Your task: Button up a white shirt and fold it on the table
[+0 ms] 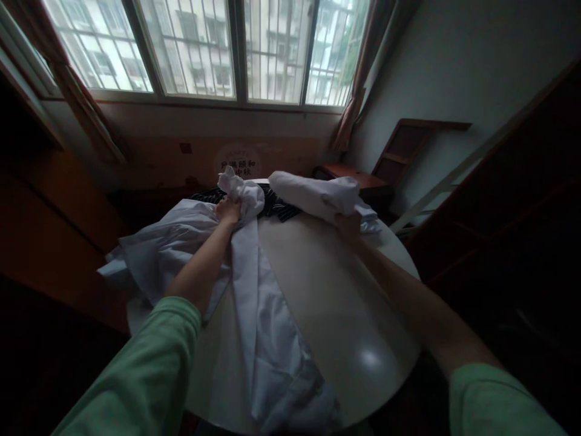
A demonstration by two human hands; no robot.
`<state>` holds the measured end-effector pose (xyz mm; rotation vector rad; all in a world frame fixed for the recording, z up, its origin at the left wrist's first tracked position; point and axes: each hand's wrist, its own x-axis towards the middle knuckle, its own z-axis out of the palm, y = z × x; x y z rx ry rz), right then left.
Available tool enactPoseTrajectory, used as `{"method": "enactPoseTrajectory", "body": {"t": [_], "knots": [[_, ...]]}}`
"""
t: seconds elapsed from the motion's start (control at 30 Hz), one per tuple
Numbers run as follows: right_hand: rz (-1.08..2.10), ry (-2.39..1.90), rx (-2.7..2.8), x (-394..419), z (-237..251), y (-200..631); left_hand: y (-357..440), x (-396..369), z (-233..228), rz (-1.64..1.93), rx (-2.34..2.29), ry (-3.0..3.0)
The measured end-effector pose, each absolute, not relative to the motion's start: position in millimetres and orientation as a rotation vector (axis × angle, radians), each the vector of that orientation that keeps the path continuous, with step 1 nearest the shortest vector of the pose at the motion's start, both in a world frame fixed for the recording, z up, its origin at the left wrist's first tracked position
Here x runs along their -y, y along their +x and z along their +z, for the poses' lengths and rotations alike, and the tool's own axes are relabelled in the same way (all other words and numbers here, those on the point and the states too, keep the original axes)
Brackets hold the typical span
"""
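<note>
The left hand (228,211) has its grip shut tight on the bunched white cotton shirt (254,290) on the round pale bench (345,303). The right hand (348,225) squeezes its rolled sleeve (318,195). Below both grips, the long loose cloth could slide off the bench edge.

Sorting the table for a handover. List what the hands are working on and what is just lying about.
In hand:
left hand gripping bunched white cotton shirt
right hand holding rolled white cloth bundle

Lying about:
dark striped garment
round pale table
brown wooden side desk
</note>
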<state>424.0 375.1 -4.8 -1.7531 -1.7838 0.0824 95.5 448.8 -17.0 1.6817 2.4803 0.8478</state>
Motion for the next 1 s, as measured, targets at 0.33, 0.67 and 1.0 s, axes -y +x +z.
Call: {"method": "enactPoseTrajectory", "body": {"t": [0.33, 0.67, 1.0], "knots": [[0.352, -1.483, 2.054, -354.2, -2.4, 468.0, 74.3, -452.9, 19.8, 1.263, -2.137, 1.69], [-0.081, -1.71, 2.335, -385.0, 17.1, 441.5, 194.4, -339.8, 25.6, 0.949, -1.258, 2.665], [-0.311, -1.448, 2.028, -356.2, 161.1, 361.7, 229.6, -361.5, 75.6, 1.351, -1.716, 2.117]]}}
